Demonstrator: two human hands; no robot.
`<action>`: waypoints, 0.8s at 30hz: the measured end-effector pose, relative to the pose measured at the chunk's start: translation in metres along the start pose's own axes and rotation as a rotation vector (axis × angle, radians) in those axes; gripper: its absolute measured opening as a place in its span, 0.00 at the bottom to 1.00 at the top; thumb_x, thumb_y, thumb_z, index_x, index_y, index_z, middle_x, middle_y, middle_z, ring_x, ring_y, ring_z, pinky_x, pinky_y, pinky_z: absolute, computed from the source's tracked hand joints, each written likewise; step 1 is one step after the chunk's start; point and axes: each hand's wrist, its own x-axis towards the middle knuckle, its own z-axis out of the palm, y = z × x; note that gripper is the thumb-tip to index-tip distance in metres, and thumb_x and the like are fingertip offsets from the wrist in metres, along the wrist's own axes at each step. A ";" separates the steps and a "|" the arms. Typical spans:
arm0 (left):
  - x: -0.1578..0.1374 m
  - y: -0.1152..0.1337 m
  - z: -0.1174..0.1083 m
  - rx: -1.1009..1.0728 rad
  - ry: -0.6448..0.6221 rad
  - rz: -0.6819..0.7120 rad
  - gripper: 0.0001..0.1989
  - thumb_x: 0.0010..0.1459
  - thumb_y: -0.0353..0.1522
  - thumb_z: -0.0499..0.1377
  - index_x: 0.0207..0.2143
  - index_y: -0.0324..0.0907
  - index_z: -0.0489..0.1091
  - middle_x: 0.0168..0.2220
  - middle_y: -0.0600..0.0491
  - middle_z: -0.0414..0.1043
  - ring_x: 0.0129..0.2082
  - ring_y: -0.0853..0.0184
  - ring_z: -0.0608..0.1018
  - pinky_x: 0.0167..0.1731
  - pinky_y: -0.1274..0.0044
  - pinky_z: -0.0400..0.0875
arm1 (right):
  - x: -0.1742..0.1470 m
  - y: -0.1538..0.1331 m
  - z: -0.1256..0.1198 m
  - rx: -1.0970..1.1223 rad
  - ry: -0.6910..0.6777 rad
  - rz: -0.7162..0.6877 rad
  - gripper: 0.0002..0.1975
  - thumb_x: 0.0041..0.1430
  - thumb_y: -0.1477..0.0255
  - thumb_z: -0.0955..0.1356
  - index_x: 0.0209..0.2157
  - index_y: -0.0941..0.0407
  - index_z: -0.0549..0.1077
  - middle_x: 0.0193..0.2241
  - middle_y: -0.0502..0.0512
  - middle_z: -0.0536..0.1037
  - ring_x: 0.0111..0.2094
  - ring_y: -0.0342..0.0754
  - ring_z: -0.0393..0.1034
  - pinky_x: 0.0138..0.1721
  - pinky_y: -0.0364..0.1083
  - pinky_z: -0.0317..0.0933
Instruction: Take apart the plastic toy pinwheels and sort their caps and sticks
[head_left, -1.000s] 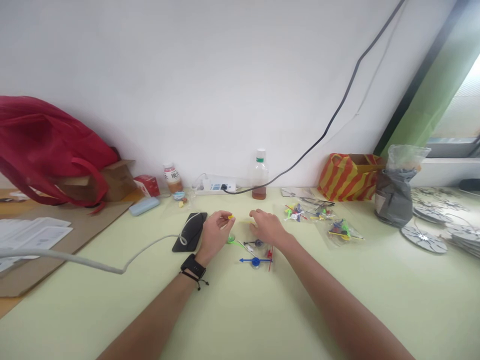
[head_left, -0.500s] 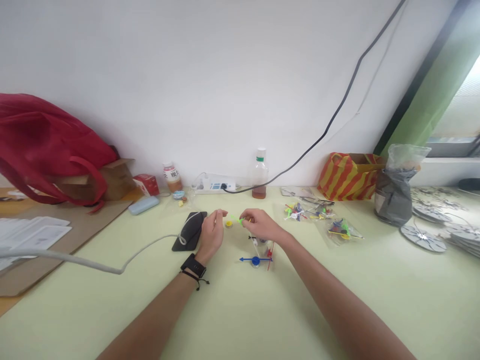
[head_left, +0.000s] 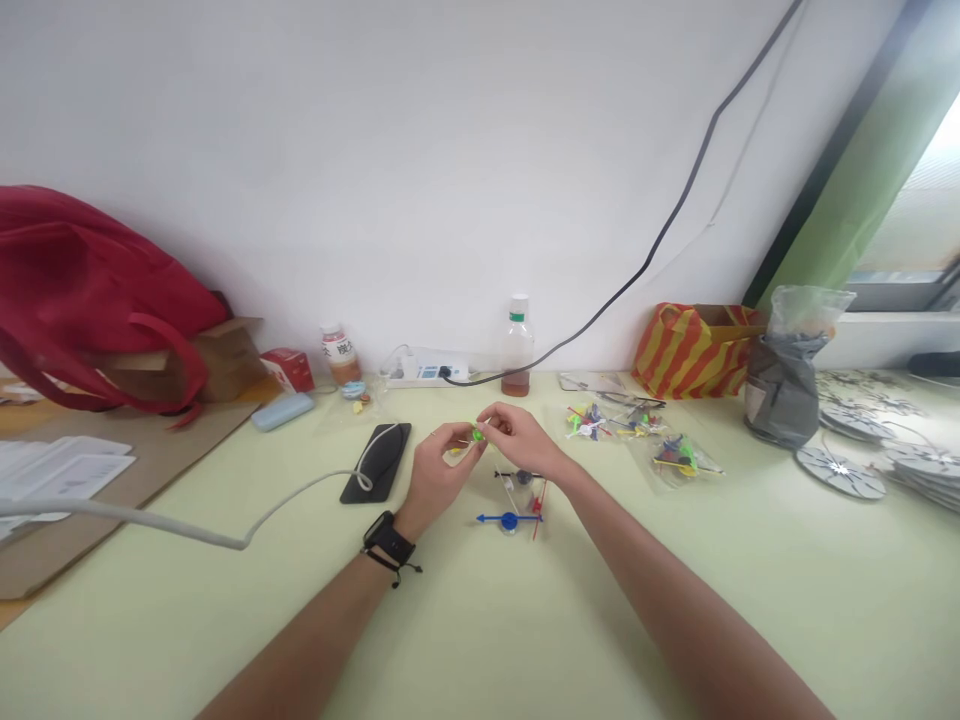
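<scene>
A smooth white wall [head_left: 375, 180] rises behind a matte, pale green tabletop [head_left: 450, 630] dotted with small plastic parts.
The left hand [head_left: 439, 466] and the right hand [head_left: 523, 440] both pinch a small, bright green plastic piece [head_left: 478, 435] with their fingertips, near the middle of the tabletop. Nearer lies a flat blue arrow [head_left: 509, 521] with a round hub, beside a thin red piece [head_left: 537, 506]; right, a clear bag [head_left: 684, 460] bears coloured parts; left, a black slab [head_left: 379, 466] lies flat.
</scene>
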 end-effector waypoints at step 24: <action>-0.003 -0.021 -0.008 0.491 -0.235 0.097 0.06 0.62 0.33 0.61 0.42 0.47 0.78 0.44 0.50 0.80 0.53 0.53 0.73 0.54 0.60 0.68 | -0.006 0.051 -0.019 -0.836 -0.100 -0.047 0.24 0.66 0.77 0.62 0.61 0.51 0.69 0.55 0.62 0.71 0.56 0.56 0.62 0.55 0.51 0.56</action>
